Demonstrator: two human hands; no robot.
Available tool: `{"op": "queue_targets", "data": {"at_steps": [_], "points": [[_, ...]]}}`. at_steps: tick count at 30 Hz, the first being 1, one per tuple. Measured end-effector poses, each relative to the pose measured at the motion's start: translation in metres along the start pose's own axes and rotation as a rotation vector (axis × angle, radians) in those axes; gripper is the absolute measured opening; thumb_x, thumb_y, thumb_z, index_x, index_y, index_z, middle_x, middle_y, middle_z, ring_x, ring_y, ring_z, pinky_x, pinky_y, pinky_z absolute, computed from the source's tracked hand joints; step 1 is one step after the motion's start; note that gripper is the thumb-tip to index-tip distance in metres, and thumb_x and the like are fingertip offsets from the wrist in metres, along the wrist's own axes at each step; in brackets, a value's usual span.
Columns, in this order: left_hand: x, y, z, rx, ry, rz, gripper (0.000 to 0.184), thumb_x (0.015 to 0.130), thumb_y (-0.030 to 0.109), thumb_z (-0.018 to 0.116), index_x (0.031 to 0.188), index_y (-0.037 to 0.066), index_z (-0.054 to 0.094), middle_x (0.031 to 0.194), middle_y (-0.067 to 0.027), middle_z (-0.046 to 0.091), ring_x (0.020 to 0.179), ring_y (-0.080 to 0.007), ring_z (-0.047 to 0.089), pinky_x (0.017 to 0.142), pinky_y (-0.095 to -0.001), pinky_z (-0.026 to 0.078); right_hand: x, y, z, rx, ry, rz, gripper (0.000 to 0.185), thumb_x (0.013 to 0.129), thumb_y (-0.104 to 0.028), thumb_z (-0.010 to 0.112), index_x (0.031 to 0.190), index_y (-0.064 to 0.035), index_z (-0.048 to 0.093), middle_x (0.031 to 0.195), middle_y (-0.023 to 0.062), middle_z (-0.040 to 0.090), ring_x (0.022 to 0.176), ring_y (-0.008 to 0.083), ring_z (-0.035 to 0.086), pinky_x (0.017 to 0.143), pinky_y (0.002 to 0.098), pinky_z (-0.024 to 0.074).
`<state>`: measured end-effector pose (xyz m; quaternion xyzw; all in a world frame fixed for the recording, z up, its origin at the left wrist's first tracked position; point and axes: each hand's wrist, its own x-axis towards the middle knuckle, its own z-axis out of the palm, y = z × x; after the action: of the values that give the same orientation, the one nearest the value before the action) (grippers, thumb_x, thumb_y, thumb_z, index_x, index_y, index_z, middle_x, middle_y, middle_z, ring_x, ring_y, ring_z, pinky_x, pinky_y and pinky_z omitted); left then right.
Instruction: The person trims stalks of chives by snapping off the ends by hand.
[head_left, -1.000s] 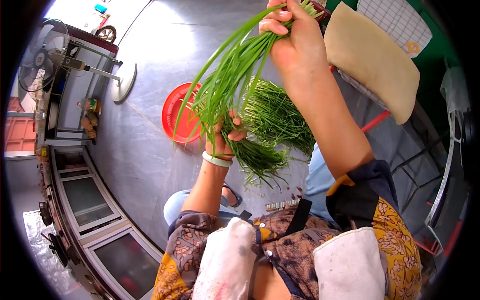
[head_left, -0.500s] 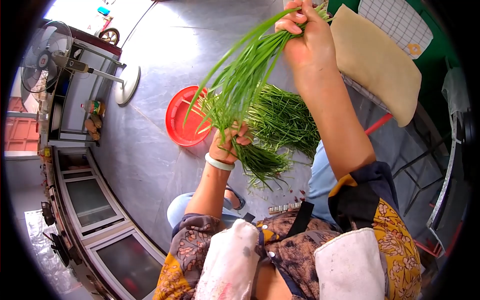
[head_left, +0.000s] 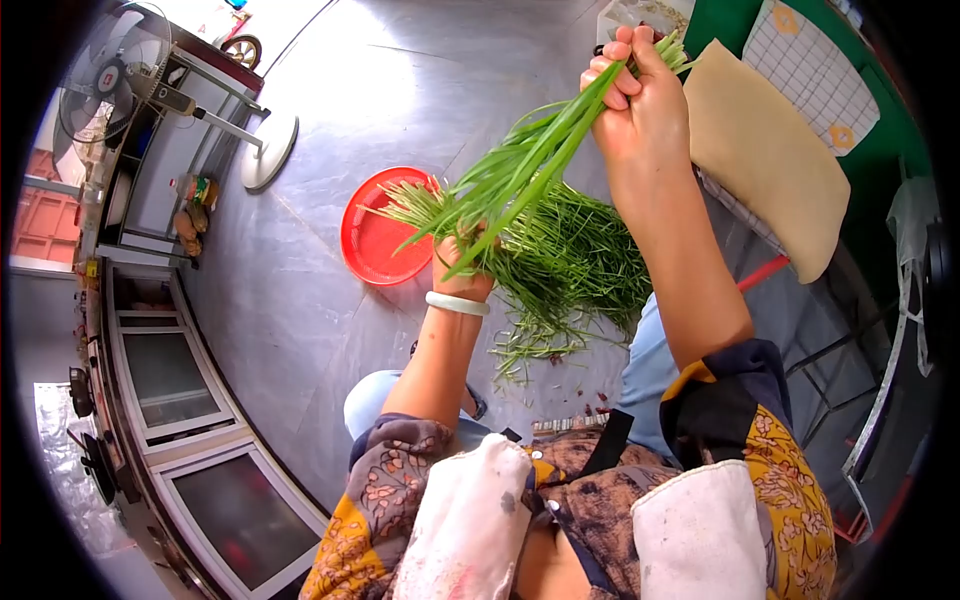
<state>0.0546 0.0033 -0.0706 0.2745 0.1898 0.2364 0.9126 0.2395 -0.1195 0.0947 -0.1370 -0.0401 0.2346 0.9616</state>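
Note:
My right hand [head_left: 640, 105], raised at upper right, is closed around the pale stem ends of a bunch of garlic chives [head_left: 545, 150]. The long green leaves slant down and left, across my left hand. My left hand [head_left: 462, 268], with a pale bangle at its wrist, is closed on a second bunch of garlic chives [head_left: 410, 203]; leaves partly hide its fingers. That bunch's pale stems point left over the rim of a red plastic basket [head_left: 362, 258]. A large heap of garlic chives [head_left: 595, 250] lies on the floor just right of my left hand.
Loose bits of chive [head_left: 520, 355] litter the grey tiled floor [head_left: 290, 290]. At right stands a chair with a beige pad [head_left: 765, 150]. A standing fan [head_left: 265, 150] is at upper left, and glass-fronted cabinets [head_left: 175, 375] line the left side.
The leaves of the bunch in my right hand have narrowed and swung lower across my left hand. My left hand has turned, and its bunch's stems now lie closer together. The view has shifted slightly.

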Motion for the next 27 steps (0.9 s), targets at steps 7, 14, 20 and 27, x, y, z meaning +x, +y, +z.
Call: {"op": "queue_targets", "data": {"at_steps": [7, 14, 20, 27], "points": [[-0.001, 0.001, 0.012, 0.101, -0.052, -0.020, 0.010, 0.088, 0.015, 0.063, 0.094, 0.009, 0.057, 0.078, -0.0016, 0.056, 0.063, -0.0127, 0.050, 0.057, -0.0256, 0.043, 0.021, -0.025, -0.019, -0.027, -0.052, -0.002, 0.018, 0.099, -0.020, 0.047, 0.092, -0.0043, 0.051, 0.067, 0.0033, 0.050, 0.049, 0.0081, 0.032, 0.046, 0.0222, 0.0285], [-0.045, -0.019, 0.021, 0.533, -0.204, -0.031, 0.013, 0.084, -0.002, 0.058, 0.096, 0.002, 0.060, 0.084, -0.0054, 0.061, 0.069, -0.0125, 0.055, 0.061, -0.0260, 0.045, 0.037, -0.056, -0.039, -0.125, -0.021, 0.052, 0.015, 0.098, -0.016, 0.048, 0.093, -0.0036, 0.052, 0.068, 0.0038, 0.050, 0.049, 0.0080, 0.033, 0.045, 0.0217, 0.0288], [-0.028, -0.002, 0.016, 0.190, 0.150, -0.082, 0.011, 0.087, 0.003, 0.059, 0.096, 0.006, 0.055, 0.079, -0.0031, 0.055, 0.064, -0.0114, 0.047, 0.058, -0.0242, 0.042, 0.025, -0.047, -0.039, -0.178, -0.060, 0.008, 0.017, 0.099, -0.019, 0.047, 0.093, -0.0037, 0.052, 0.068, 0.0030, 0.050, 0.050, 0.0074, 0.032, 0.046, 0.0220, 0.0279], [-0.013, -0.002, -0.004, 0.302, 0.182, 0.027, 0.012, 0.090, 0.017, 0.063, 0.090, 0.006, 0.058, 0.070, -0.0004, 0.053, 0.059, -0.0111, 0.046, 0.055, -0.0255, 0.039, 0.032, -0.076, -0.041, -0.096, -0.075, -0.089, 0.016, 0.100, -0.018, 0.044, 0.091, -0.0056, 0.048, 0.069, 0.0033, 0.049, 0.050, 0.0077, 0.033, 0.046, 0.0216, 0.0284]]}}
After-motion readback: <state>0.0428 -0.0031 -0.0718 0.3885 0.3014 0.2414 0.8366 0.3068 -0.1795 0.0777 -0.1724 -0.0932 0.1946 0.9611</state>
